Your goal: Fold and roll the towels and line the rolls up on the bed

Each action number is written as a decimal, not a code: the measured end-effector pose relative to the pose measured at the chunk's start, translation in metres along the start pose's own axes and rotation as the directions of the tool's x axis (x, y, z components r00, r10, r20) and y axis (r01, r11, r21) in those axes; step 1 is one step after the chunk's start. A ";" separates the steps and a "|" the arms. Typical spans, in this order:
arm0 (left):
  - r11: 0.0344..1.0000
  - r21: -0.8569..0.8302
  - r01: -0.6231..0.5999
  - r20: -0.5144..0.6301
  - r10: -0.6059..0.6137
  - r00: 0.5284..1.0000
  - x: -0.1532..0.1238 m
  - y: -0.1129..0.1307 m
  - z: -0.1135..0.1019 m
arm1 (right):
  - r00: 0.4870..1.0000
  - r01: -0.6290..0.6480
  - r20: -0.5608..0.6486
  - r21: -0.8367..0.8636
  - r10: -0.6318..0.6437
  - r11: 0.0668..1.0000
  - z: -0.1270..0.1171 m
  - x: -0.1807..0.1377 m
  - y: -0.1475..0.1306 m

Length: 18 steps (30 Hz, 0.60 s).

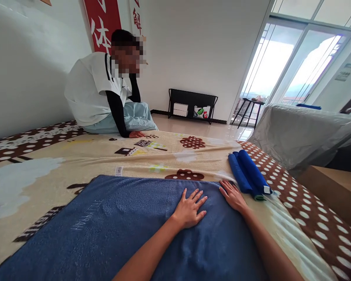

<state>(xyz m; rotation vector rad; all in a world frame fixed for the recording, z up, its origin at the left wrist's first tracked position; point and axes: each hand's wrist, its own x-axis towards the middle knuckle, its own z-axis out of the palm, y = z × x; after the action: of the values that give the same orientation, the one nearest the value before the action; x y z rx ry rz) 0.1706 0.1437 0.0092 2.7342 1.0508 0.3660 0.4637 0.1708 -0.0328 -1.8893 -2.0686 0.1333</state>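
Observation:
A dark blue towel [128, 222] lies spread flat over a patterned blanket, with raised lettering on its left part. My left hand [188, 208] rests on the towel right of its middle, palm down with fingers spread. Near the towel's far right corner, my right hand [233, 195] lies flat with its fingers stretched out, touching the edge. Just beyond the right hand are several rolled towels [253, 169] in shades of blue, with a green roll end [259, 197] showing beneath them. Neither hand grips anything.
The beige and brown blanket [84, 150] covers the bed. At its far left sits a person [90, 86] in a white shirt, one hand on the blanket. Behind stand a black rack [193, 99] and a stool [250, 107]. A cardboard box [333, 187] and a plastic-covered sofa [304, 125] are right.

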 end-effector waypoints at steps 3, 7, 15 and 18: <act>1.000 -0.004 -0.007 0.006 0.007 1.000 -0.015 -0.008 0.004 | 1.000 -0.008 0.022 0.004 0.008 1.000 -0.002 0.002 0.005; 1.000 0.006 0.009 0.035 -0.009 0.999 -0.023 -0.011 -0.007 | 0.999 -0.042 -0.003 -0.011 0.042 0.999 -0.008 0.004 0.000; 0.917 0.087 0.390 -0.030 -0.388 0.921 -0.075 -0.112 -0.053 | 0.989 0.147 -0.011 0.007 -0.147 0.989 -0.015 -0.067 -0.045; 0.898 0.090 0.430 -0.021 -0.430 0.903 -0.085 -0.133 -0.063 | 0.978 0.199 -0.069 0.021 -0.198 0.980 -0.024 -0.102 -0.054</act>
<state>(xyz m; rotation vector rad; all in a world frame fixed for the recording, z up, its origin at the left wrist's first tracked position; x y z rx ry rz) 0.0071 0.1887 0.0212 2.4712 1.6620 0.2493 0.4260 0.0608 -0.0126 -1.6365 -2.1834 0.0502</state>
